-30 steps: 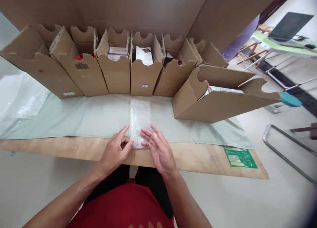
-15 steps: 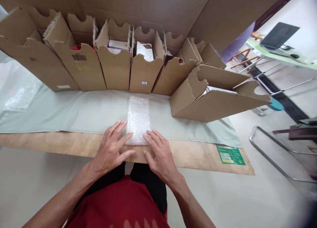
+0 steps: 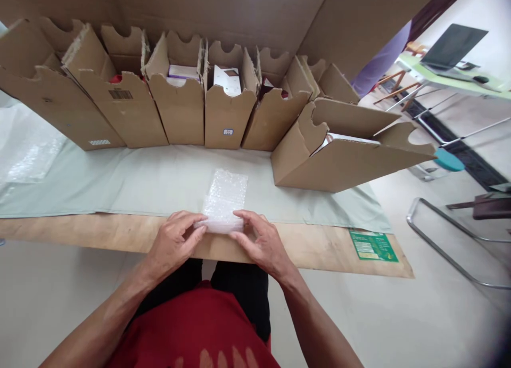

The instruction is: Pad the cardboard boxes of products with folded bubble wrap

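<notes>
A strip of clear bubble wrap lies on the pale green cloth in front of me, its near end folded or rolled over into a thicker edge by the table's wooden rim. At the left of that edge, my left hand pinches the wrap between thumb and fingers. My right hand grips the opposite corner in the same way, thumb below and fingers on top. Whether anything lies inside the fold cannot be made out.
Cardboard file boxes stand in a row behind the wrap, some holding small packages. Another cardboard box sits angled at the right. More bubble wrap lies far left. A green printed sheet is on the wooden table edge.
Both hands have gone from resting flat by the strip's sides to pinching its near end. That end is now folded over, and the strip looks shorter and slightly turned.
</notes>
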{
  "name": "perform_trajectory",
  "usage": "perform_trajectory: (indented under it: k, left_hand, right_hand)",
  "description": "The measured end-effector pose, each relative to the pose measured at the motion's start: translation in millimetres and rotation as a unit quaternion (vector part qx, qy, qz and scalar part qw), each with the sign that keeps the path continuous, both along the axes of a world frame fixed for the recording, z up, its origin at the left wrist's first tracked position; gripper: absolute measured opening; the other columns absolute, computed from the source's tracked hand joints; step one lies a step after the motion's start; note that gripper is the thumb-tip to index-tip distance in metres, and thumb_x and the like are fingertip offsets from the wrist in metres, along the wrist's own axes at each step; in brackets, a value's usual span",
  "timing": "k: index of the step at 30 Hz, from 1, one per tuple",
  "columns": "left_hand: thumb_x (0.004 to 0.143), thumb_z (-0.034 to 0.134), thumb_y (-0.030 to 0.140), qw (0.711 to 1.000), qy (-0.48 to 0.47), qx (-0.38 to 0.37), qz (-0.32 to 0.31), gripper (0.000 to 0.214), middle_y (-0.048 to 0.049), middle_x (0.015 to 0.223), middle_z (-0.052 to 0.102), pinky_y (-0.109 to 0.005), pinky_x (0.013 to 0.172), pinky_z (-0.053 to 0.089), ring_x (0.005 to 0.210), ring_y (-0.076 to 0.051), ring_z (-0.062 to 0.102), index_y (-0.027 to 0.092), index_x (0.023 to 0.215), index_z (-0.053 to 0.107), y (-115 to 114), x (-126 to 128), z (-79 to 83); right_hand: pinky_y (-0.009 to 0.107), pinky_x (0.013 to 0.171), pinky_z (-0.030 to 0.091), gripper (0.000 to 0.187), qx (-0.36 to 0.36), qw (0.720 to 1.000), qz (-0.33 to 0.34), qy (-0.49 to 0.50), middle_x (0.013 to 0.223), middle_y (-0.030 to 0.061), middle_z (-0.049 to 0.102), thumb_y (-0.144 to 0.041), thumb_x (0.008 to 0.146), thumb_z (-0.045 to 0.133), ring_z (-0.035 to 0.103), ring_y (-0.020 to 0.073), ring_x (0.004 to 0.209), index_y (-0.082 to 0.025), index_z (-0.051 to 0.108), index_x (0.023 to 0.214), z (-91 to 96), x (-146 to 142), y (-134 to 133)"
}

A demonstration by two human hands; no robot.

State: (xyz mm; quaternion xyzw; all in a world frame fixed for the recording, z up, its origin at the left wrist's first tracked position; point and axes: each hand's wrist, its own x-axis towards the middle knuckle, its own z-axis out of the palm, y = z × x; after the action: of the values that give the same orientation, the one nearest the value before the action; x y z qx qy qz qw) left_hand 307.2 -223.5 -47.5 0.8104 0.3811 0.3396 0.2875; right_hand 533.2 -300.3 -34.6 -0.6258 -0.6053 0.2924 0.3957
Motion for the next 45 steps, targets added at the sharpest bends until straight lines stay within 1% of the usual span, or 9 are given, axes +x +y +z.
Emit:
perform_trajectory:
  k: [6,12,18,21,24,30,36,41,45]
  left_hand:
    - [0.09,0.064,0.033,0.996,0.054,-0.025,0.066,0.027,0.0006,0.073,0.072,-0.028,0.067,0.051,0.064,-0.017,0.065,0.021,0.112,0.074,20.5,16.7,-5.0]
    - [0.091,0.062,0.032,0.985,0.139,0.016,0.102,0.027,0.0003,0.069,0.068,-0.029,0.066,0.047,0.065,-0.019,0.065,0.02,0.113,0.073,30.3,30.2,-9.8]
    - [0.089,0.067,0.044,0.986,-0.011,-0.07,0.152,0.033,-0.0031,0.089,0.068,-0.028,0.064,0.052,0.065,-0.014,0.059,0.019,0.11,0.072,15.4,20.2,8.2]
    - [0.087,0.072,0.049,0.938,-0.148,-0.275,0.151,0.042,-0.007,0.102,0.072,-0.033,0.075,0.059,0.085,-0.02,0.07,0.017,0.115,0.07,-4.5,9.8,16.7]
    - [0.081,0.081,0.047,0.836,-0.277,-0.468,0.079,0.056,-0.0143,0.125,0.072,-0.046,0.097,0.06,0.114,-0.03,0.071,0.016,0.126,0.065,-21.1,12.0,18.6]
    - [0.077,0.085,0.036,0.758,-0.374,-0.534,0.033,0.049,-0.0105,0.123,0.073,-0.041,0.104,0.057,0.12,-0.027,0.068,0.019,0.119,0.066,-31.6,37.3,13.2]
    - [0.078,0.082,0.042,0.832,-0.323,-0.447,0.068,0.064,-0.0097,0.127,0.071,-0.036,0.098,0.058,0.119,-0.025,0.067,0.021,0.134,0.06,-33.1,31.4,9.6]
    - [0.084,0.076,0.036,0.907,-0.178,-0.382,0.016,0.063,-0.0109,0.127,0.071,-0.035,0.091,0.061,0.112,-0.026,0.071,0.021,0.142,0.057,-35.5,25.8,18.2]
    - [0.089,0.07,0.029,0.969,-0.082,-0.234,0.0,0.054,-0.0085,0.131,0.07,-0.035,0.094,0.06,0.117,-0.027,0.07,0.028,0.142,0.059,-42.2,33.5,17.9]
  right_hand:
    - [0.04,0.082,0.049,0.035,0.015,0.995,-0.078,-0.062,0.092,0.0035,0.071,-0.032,0.096,0.064,0.064,0.0225,0.079,-0.025,0.065,0.129,-15.8,0.7,7.4]
    - [0.052,0.102,0.043,0.038,0.118,0.97,0.011,-0.211,0.14,0.0132,0.064,-0.032,0.096,0.068,0.056,0.0354,0.128,-0.026,0.064,0.133,-11.1,-3.3,-0.8]
    - [0.049,0.097,0.046,0.025,0.088,0.98,0.024,-0.175,0.122,0.0104,0.076,-0.026,0.104,0.055,0.067,0.0305,0.111,-0.026,0.072,0.122,-13.4,-5.3,13.6]
    - [0.046,0.095,0.048,0.022,0.075,0.995,-0.046,-0.053,0.115,0.0074,0.078,-0.034,0.103,0.059,0.07,0.0283,0.105,-0.028,0.075,0.117,-9.9,-6.3,12.0]
    - [0.038,0.086,0.052,0.021,-0.002,0.992,-0.069,0.103,0.107,0.0047,0.078,-0.038,0.099,0.064,0.07,0.0256,0.097,-0.028,0.077,0.112,-4.5,-12.1,3.7]
    - [0.032,0.074,0.052,0.025,-0.076,0.966,0.0,0.248,0.095,0.0036,0.074,-0.041,0.098,0.063,0.067,0.0202,0.082,-0.022,0.077,0.107,3.1,-23.9,-8.9]
    - [0.041,0.088,0.051,0.033,0.045,0.992,-0.096,0.068,0.11,0.008,0.071,-0.049,0.092,0.071,0.065,0.0253,0.096,-0.025,0.073,0.115,20.7,4.1,-9.3]
    - [0.043,0.098,0.051,0.058,-0.021,0.985,0.04,0.169,0.133,0.0081,0.069,-0.059,0.089,0.072,0.064,0.0291,0.117,-0.028,0.064,0.138,33.4,18.1,-4.8]
    - [0.044,0.097,0.049,0.048,-0.019,0.994,0.102,0.02,0.118,0.0067,0.076,-0.045,0.083,0.083,0.07,0.0297,0.107,-0.029,0.071,0.127,48.2,8.8,-11.3]
